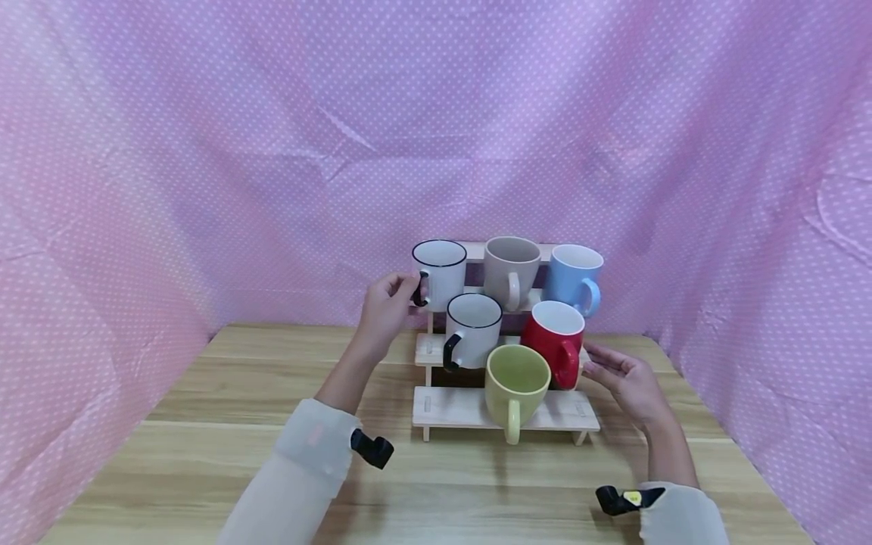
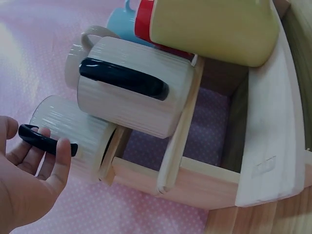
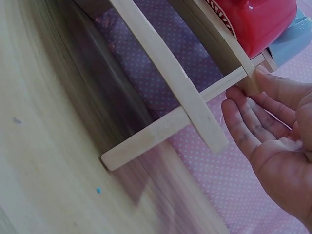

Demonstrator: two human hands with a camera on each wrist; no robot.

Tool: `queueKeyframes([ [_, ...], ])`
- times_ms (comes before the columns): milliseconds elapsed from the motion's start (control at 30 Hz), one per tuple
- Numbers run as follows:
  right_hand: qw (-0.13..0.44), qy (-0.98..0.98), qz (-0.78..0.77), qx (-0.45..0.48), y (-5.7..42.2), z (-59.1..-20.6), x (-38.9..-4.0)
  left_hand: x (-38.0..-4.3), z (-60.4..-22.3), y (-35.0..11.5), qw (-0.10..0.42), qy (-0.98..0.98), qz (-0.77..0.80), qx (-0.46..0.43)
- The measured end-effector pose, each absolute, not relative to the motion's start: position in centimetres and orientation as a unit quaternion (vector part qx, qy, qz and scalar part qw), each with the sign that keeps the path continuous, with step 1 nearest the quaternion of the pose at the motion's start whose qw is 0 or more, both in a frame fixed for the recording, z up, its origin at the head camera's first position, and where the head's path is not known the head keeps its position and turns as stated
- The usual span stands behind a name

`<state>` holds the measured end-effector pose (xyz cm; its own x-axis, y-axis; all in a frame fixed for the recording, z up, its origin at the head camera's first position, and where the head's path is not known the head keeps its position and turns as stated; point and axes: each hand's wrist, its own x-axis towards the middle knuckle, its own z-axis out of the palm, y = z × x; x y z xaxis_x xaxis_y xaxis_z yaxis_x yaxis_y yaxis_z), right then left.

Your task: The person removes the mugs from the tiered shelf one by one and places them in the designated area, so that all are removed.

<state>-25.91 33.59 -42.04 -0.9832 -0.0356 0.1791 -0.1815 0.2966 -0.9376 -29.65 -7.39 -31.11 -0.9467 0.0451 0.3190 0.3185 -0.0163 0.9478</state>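
A three-tier wooden rack (image 1: 450, 409) carries several mugs. My left hand (image 1: 387, 309) holds the black handle of a white mug with a black rim (image 1: 443, 284) at the top tier's left end; in the left wrist view its fingers (image 2: 61, 165) are at the handle. My right hand (image 1: 630, 386) pinches the right end of the middle shelf (image 3: 246, 73), thumb above and fingers below. Close to that hand is a red mug (image 1: 545, 333). Beside the red mug sits a second white mug with a black rim (image 1: 471, 333). A yellow-green mug (image 1: 514, 386) rests on the bottom tier.
A taupe mug (image 1: 500, 272) and a light blue mug (image 1: 572, 280) share the top tier with the held white mug. Under the rack lies a wood-grain tabletop (image 1: 259, 393). Pink dotted cloth (image 1: 409, 113) hangs behind and at both sides.
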Motion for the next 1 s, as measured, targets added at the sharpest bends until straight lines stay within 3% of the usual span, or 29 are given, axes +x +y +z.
queueKeyframes([
  [1000,0.058,-0.797,0.598,0.071,33.4,-42.2,-25.9,-29.9,-30.5,-10.1,0.08,-0.663,-0.737,-0.106],
])
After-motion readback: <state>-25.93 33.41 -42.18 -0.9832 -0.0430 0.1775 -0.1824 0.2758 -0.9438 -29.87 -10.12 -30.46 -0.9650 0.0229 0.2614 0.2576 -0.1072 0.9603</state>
